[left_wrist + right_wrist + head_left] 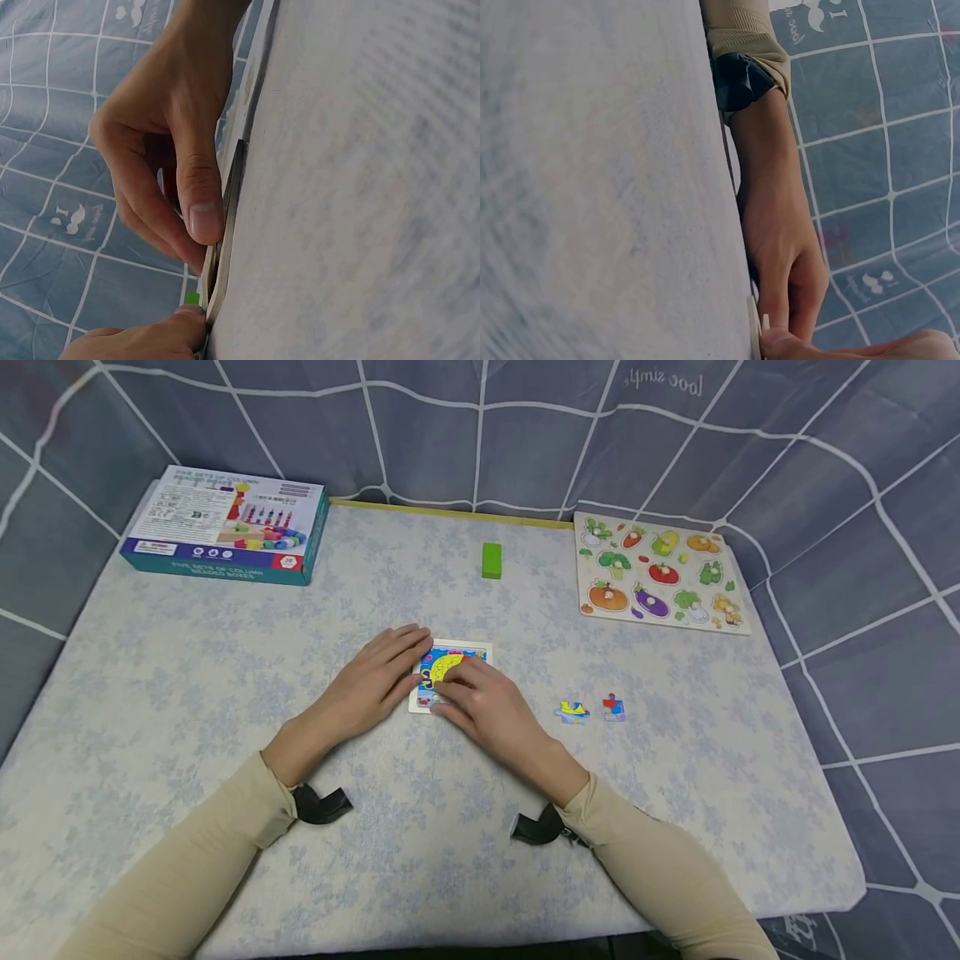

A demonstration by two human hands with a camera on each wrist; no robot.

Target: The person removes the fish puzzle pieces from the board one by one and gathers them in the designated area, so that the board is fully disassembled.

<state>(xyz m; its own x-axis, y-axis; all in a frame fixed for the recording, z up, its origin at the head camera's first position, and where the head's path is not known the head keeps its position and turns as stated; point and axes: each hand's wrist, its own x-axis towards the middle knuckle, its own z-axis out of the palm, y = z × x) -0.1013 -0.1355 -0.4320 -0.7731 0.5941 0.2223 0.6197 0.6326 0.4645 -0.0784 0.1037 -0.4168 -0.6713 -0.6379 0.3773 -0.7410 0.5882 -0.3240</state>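
Observation:
A small jigsaw puzzle (447, 670) with a pale border lies on the table, showing a yellow shape on blue. My left hand (372, 674) rests along its left side, fingers stretched to the top corner and thumb at the lower left edge. Over the right part of the puzzle, my right hand (495, 706) has bent fingers and pinches a puzzle piece that its fingers mostly cover. The left wrist view shows the right hand (169, 135) with its thumb down against a thin tilted edge above the board. Two loose pieces, one yellow and blue (573, 712), one red and blue (613, 707), lie to the right.
A green block (491, 561) lies beyond the puzzle. At the back left is a boxed bead set (225, 525). A wooden vegetable puzzle board (662, 572) lies at the back right. Grid-patterned cloth (427, 427) hangs behind the table.

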